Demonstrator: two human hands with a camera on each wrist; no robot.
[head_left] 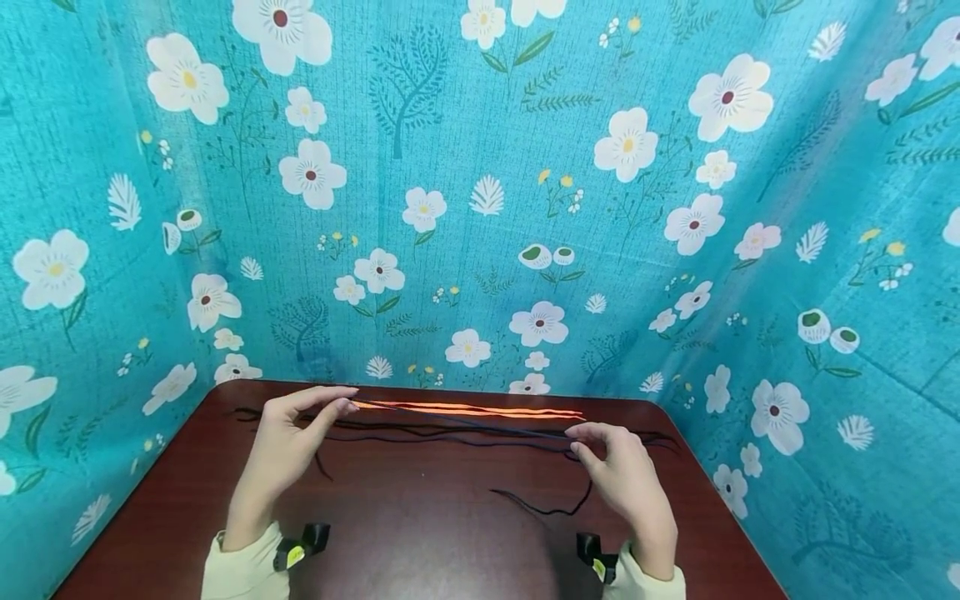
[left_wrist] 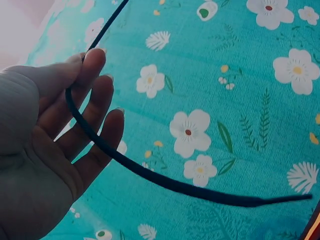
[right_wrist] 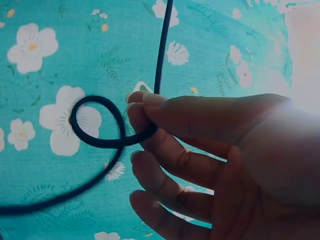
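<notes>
Both hands hold one dark shoelace (head_left: 465,422) stretched between them above the table. My left hand (head_left: 285,454) pinches it between thumb and index finger, the other fingers loosely spread. From that pinch a loose end of the shoelace (left_wrist: 175,186) curves down past the fingers to a thin tip in the left wrist view. On the other side, my right hand (head_left: 626,479) pinches the shoelace with thumb and forefinger. Just past those fingertips the shoelace (right_wrist: 97,143) makes a small loop in the right wrist view, then trails away; its tail hangs low over the table in the head view.
Bright orange laces (head_left: 480,410) lie lengthwise near the back of the brown table (head_left: 420,533). In front of them lie several dark laces (head_left: 450,440), reaching towards both sides. A blue floral cloth (head_left: 465,233) hangs behind and along both sides of the table.
</notes>
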